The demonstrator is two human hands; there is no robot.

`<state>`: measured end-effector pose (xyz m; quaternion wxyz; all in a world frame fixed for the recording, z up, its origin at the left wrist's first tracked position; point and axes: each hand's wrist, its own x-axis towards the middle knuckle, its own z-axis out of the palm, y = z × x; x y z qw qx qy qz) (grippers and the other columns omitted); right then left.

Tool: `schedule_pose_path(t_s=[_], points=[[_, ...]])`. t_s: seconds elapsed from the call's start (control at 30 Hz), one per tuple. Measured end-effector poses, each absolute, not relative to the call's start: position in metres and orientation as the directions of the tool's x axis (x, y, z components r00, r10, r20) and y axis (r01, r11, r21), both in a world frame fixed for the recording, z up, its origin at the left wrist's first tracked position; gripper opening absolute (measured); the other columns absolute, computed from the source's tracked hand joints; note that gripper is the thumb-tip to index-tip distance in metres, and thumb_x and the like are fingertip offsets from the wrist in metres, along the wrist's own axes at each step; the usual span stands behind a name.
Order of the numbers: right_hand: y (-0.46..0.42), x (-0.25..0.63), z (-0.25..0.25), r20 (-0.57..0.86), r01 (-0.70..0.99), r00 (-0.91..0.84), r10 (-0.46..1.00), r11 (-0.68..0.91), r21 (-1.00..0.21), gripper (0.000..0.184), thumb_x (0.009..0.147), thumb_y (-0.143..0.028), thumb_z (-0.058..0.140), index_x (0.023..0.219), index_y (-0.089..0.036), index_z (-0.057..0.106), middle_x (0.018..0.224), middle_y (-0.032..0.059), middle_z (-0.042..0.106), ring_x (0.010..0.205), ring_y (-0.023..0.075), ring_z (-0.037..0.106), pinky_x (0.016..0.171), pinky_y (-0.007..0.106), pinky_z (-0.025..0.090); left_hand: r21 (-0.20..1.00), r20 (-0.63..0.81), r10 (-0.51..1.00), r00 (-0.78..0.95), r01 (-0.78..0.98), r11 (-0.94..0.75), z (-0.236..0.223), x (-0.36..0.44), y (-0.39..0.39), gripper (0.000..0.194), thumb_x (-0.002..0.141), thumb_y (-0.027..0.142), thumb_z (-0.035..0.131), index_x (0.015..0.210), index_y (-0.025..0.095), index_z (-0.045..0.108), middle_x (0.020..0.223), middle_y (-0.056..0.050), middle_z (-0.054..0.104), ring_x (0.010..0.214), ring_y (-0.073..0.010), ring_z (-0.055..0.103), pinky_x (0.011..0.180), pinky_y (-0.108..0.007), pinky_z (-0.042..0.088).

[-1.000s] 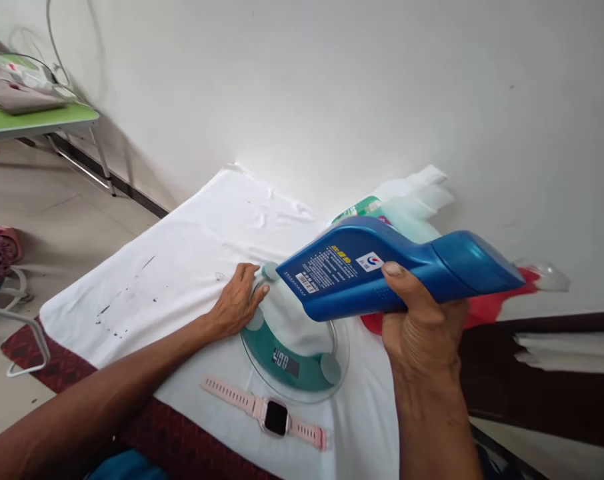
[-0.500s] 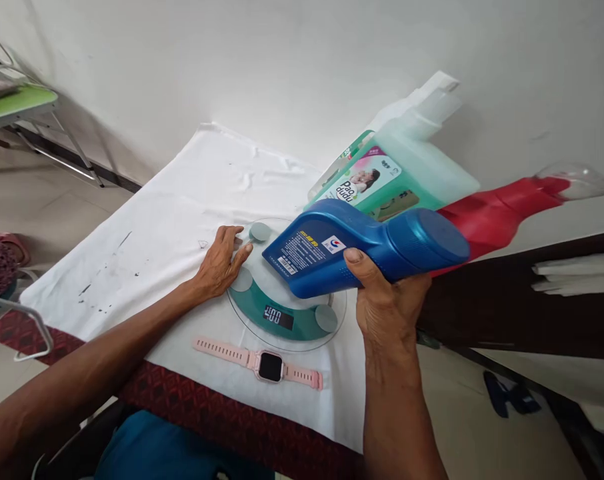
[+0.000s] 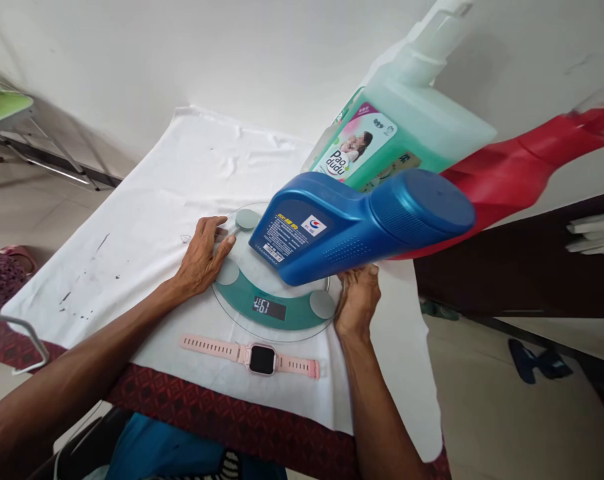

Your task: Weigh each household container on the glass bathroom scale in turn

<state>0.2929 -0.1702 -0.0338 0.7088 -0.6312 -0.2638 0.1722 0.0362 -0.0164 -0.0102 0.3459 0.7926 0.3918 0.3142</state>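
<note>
A blue bottle [image 3: 322,230] with a ribbed cap stands on a round glass scale [image 3: 262,303], looking strongly tilted in this wide view. Digits show on the scale's dark display. My left hand [image 3: 202,257] lies at the scale's left edge, thumb apart from the fingers, holding nothing. At the right edge, under the bottle's neck, my right hand [image 3: 359,300] rests beside the glass; its fingers are partly hidden by the bottle. Behind stand a green pump bottle [image 3: 402,127] and a red bottle [image 3: 507,180], the latter partly covered by the blue one.
A pink smartwatch [image 3: 262,359] lies on the white cloth [image 3: 147,213] in front of the scale. The cloth covers a table with a dark red patterned edge [image 3: 222,407]. A green-topped table [image 3: 5,110] stands far left; blue slippers [image 3: 537,361] lie on the floor at right.
My right hand has let go of the blue bottle and moved down to the scale's right edge. The display has gone from zeros to other digits. My left hand stays by the scale.
</note>
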Motion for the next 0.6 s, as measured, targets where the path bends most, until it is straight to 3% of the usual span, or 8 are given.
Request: schedule_pose_path(t_s=[0.23,0.6], points=[[-0.1716,0.2985,-0.0334,0.16,0.119,0.764,0.625,0.106,-0.987,0.062,0.1,-0.073,0.046,0.13,-0.023,0.065,0.13,0.0112,0.07,0.12,0.0251,0.069,0.108,0.05,0.051,0.77,0.224,0.839,0.496,0.438,-0.465,-0.0079,0.0353,-0.0157,0.056,0.107,0.063,0.039,0.138,0.019,0.052,0.134,-0.016,0.057,0.114,-0.0278,0.067,0.104,-0.056,0.056],[-0.1713,0.297,-0.03,0.155,0.135,0.765,0.625,0.079,-0.988,0.058,0.1,-0.072,0.046,0.123,-0.022,0.066,0.119,0.0092,0.072,0.112,0.0246,0.071,0.103,0.048,0.054,0.769,0.225,0.836,0.501,0.436,-0.468,-0.0077,0.0355,-0.0165,0.056,0.107,0.062,0.039,0.139,0.018,0.052,0.134,-0.017,0.057,0.115,-0.0269,0.067,0.104,-0.055,0.056]])
